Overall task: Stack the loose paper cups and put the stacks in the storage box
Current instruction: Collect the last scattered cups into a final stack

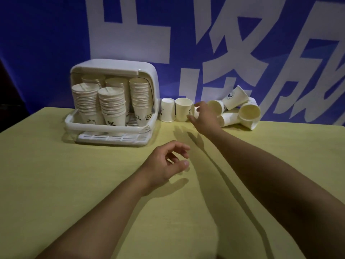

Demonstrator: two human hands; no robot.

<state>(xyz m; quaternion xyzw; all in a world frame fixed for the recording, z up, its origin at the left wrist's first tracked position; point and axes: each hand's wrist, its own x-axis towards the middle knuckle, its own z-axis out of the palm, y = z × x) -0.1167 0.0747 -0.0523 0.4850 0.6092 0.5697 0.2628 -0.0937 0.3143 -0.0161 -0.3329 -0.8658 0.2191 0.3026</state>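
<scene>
A white storage box [113, 66] stands open at the back left of the table, and several tall stacks of paper cups [112, 107] fill it. To its right an upside-down cup [167, 110] and an upright cup [183, 109] stand side by side. Further right, several loose cups [249, 114] lie tumbled in a pile. My right hand [204, 116] reaches between the upright cup and the pile. Its thumb and fingers curl round a cup [196, 111] that the hand mostly hides. My left hand [166, 163] hovers over the table's middle, fingers loosely curled, holding nothing.
The yellow table [56, 174] runs back to a blue banner [46, 34] with large white characters, right behind the box and cups. A white slatted tray [113, 137] sticks out under the box's front.
</scene>
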